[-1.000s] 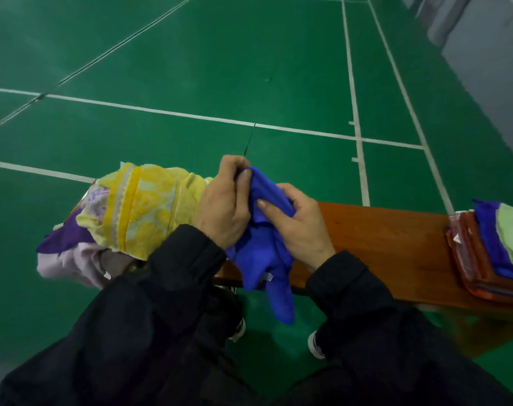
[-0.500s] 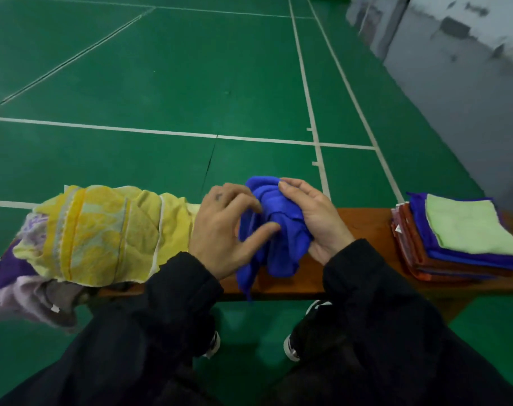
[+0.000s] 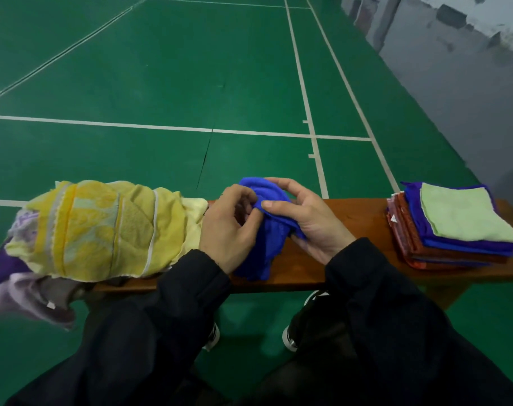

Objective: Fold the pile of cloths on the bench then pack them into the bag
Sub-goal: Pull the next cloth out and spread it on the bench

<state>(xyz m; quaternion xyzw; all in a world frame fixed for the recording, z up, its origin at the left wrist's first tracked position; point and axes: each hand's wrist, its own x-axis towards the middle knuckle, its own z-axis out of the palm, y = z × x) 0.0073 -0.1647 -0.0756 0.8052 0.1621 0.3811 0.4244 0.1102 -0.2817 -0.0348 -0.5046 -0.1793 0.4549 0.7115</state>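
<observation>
Cloths are split into two lots on the desk (image 3: 351,218): a loose pile (image 3: 103,230) topped by a yellow towel at nine o'clock of the hands, and a neat folded stack (image 3: 460,227) with a pale green square on top at three o'clock. Between them, over the middle of the desk, both hands work a crumpled blue cloth (image 3: 267,227). The left hand (image 3: 228,227) has its fingers curled into the bunched fabric, and the right hand (image 3: 305,221) pinches an upper edge between thumb and forefinger while the other fingers arch over the top. Compared with a second ago, the blue cloth has come up from hanging below the desk edge and now sits gathered higher between the hands, with only a short tail drooping toward six o'clock; the view has also swung so that the folded stack shows in full. That suggests the person is hunting for an edge or corner to spread the cloth flat before folding it. No bag is visible. With the loose pile at nine o'clock still large, folding looks well short of done and packing not begun.
</observation>
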